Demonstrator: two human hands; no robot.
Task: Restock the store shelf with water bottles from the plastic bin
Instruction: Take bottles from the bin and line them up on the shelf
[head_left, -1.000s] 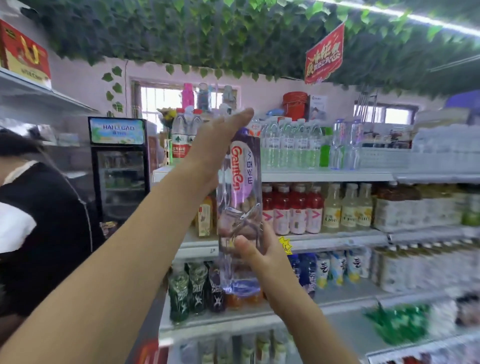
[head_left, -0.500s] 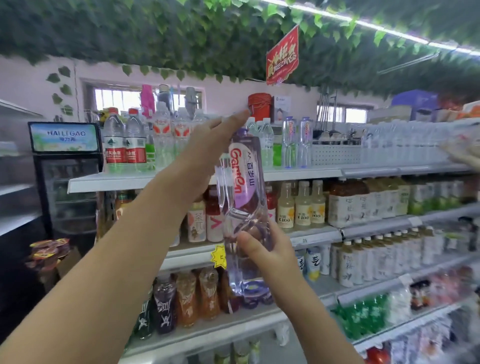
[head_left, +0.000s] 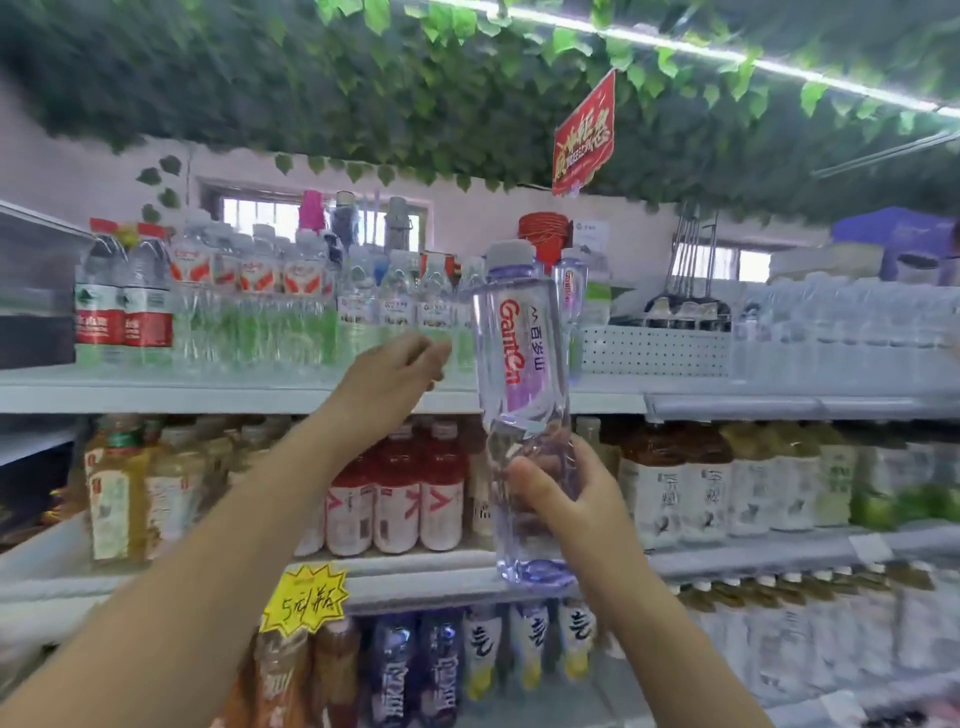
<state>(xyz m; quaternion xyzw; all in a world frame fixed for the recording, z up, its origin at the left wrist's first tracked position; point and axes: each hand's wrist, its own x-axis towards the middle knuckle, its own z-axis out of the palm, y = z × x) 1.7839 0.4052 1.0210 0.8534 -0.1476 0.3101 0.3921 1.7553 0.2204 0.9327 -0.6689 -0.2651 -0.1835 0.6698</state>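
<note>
Head view: we are lifting a water bottle (head_left: 522, 364) toward the top shelf (head_left: 260, 397). To do this well, we judge, we should grip low and firm and raise the base clear above the shelf edge. Then we slide the bottle upright into the gap beside the matching bottle (head_left: 570, 291) at the back, without knocking the rows of water bottles (head_left: 291, 312) to the left.

Our right hand (head_left: 563, 501) grasps the bottle's lower half, thumb across the front and fingers wrapped behind, with the forearm rising from the lower right. The bottle is nearly upright, tipped slightly. Its base is level with the second shelf's edge, and its grey cap is above the top shelf's edge. Our left hand (head_left: 389, 374) is released, fingers loosely bent and holding nothing, just left of the bottle in front of the top shelf's edge.
</note>
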